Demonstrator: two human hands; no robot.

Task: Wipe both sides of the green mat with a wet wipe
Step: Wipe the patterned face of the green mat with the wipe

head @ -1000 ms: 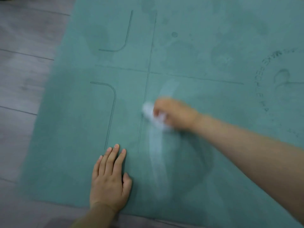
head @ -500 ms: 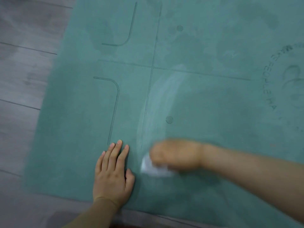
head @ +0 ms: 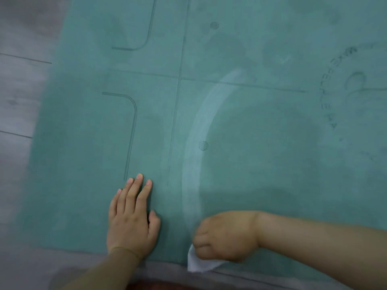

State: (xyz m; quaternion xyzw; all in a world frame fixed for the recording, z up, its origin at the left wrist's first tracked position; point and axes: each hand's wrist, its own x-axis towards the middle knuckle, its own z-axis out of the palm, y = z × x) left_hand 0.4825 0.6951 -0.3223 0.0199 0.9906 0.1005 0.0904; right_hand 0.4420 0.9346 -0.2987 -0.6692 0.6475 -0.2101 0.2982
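Observation:
The green mat (head: 261,132) lies flat on the floor and fills most of the view, printed with dark alignment lines and a ring of letters at the right. My left hand (head: 132,218) rests flat on it near the front edge, fingers straight. My right hand (head: 226,237) grips a white wet wipe (head: 201,263) at the mat's front edge, the wipe poking out below the curled fingers. A pale wet arc (head: 199,143) curves up the mat from that hand.
Grey wood-plank floor (head: 18,91) shows to the left of the mat and in a strip along its front edge. A dark reddish patch sits at the bottom edge of the view.
My right hand has swept the wipe from the mat's middle toward me down to the front edge, leaving a longer wet arc. My left hand stayed flat in place.

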